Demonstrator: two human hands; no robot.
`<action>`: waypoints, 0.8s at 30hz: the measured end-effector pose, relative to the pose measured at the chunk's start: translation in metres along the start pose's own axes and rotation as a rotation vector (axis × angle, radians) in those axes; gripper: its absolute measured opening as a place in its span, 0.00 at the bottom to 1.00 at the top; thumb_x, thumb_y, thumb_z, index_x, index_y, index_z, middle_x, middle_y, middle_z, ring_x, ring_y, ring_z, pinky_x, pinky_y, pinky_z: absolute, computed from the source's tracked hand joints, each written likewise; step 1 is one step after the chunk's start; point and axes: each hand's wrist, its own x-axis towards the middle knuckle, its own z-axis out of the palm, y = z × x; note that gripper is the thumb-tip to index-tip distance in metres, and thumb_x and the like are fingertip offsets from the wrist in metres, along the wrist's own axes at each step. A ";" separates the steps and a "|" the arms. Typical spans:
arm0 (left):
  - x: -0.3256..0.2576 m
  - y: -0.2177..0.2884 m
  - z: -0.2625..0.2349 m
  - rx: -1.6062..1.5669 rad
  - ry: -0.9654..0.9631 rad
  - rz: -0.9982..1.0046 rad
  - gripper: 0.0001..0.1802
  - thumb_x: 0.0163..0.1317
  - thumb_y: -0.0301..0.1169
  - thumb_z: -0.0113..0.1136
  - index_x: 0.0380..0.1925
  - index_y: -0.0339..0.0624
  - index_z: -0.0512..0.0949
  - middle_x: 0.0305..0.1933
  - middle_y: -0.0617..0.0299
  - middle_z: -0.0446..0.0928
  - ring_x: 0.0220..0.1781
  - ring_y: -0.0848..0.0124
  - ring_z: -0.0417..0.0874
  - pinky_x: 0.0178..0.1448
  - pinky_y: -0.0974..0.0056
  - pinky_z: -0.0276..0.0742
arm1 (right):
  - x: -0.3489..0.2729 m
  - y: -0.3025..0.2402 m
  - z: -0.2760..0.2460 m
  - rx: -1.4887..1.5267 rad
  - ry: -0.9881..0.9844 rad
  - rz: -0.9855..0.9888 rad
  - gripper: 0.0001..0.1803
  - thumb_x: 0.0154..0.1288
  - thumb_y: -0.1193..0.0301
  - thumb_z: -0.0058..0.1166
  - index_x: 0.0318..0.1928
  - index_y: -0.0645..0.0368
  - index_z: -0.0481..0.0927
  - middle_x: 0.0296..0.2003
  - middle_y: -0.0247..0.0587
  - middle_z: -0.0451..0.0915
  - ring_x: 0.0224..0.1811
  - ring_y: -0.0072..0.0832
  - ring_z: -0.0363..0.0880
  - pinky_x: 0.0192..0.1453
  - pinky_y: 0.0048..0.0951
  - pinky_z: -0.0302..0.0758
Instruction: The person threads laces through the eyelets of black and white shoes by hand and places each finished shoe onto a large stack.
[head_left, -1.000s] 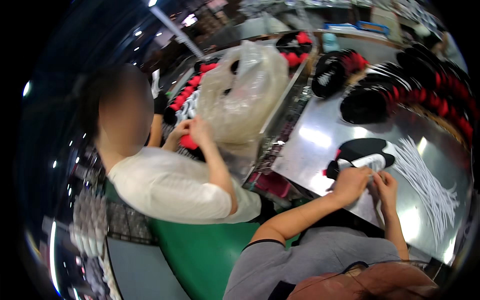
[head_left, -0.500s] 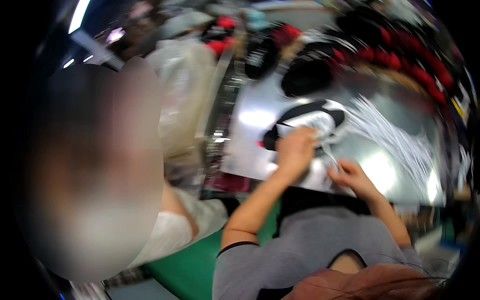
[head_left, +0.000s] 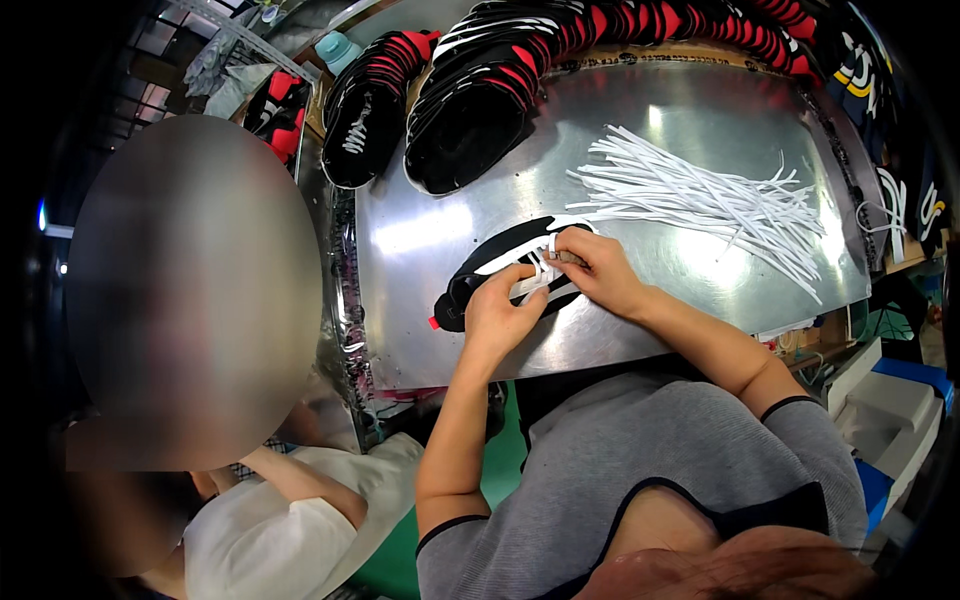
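A black and white shoe upper (head_left: 500,245) with a red heel tab lies on the metal tabletop (head_left: 420,340) in front of me. White shoelace (head_left: 541,268) runs across its lacing opening. My left hand (head_left: 502,312) is closed on the upper's near side, thumb and forefinger at the opening. My right hand (head_left: 602,272) is bent over the toe end, its thumb and fingers pinched on the lace. Both hands are close together, and the fingers partly cover the eyelets. Beyond my right hand lies a loose bundle of white shoelaces (head_left: 700,200).
Stacked black and red shoe uppers (head_left: 470,110) line the table's far edge, with another row (head_left: 365,110) to their left. A person in a white shirt (head_left: 270,540) sits at my left. White and blue boxes (head_left: 885,415) stand at the lower right.
My right hand has come up from the table's near side, where it pinched a lace end, to the shoe upper. My left hand stays on the upper. The view has turned and sharpened.
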 end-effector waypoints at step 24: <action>0.002 0.020 0.015 0.178 0.131 -0.049 0.14 0.51 0.40 0.71 0.31 0.44 0.80 0.31 0.56 0.84 0.34 0.56 0.85 0.38 0.57 0.77 | -0.038 -0.016 -0.021 0.251 -0.172 0.387 0.08 0.70 0.71 0.54 0.41 0.64 0.73 0.29 0.45 0.83 0.32 0.34 0.85 0.37 0.31 0.77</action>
